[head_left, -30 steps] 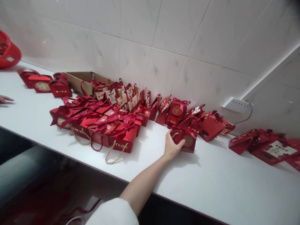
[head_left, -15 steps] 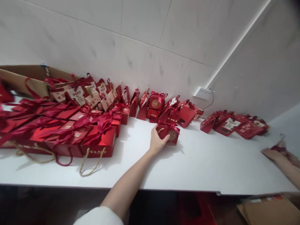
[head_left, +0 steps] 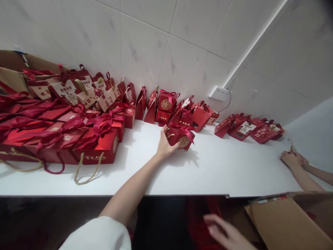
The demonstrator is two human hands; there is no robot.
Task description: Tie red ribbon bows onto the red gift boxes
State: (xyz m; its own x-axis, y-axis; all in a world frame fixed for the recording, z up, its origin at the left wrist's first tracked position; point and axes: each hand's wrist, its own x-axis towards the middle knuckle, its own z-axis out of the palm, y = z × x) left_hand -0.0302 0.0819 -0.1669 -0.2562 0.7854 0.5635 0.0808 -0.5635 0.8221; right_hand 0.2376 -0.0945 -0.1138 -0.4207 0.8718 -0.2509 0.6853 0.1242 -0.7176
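My left hand grips a small red gift box with a ribbon bow and a gold round emblem, near the middle of the white table. The box looks slightly tilted, its patterned lower edge showing. Below the table's front edge, my right hand is blurred, with fingers apart and no object in it. Stacked red boxes stand just behind the held box. Larger red boxes with ribbons and rope handles fill the left side.
Another person's hands hold a small item at the far right. More small red boxes line the wall below a power strip. Cardboard boxes lie at the lower right and far left.
My right hand has come into view at the bottom. The box in my left hand has tilted a little. The view has shifted, so the table contents appear further left and higher.
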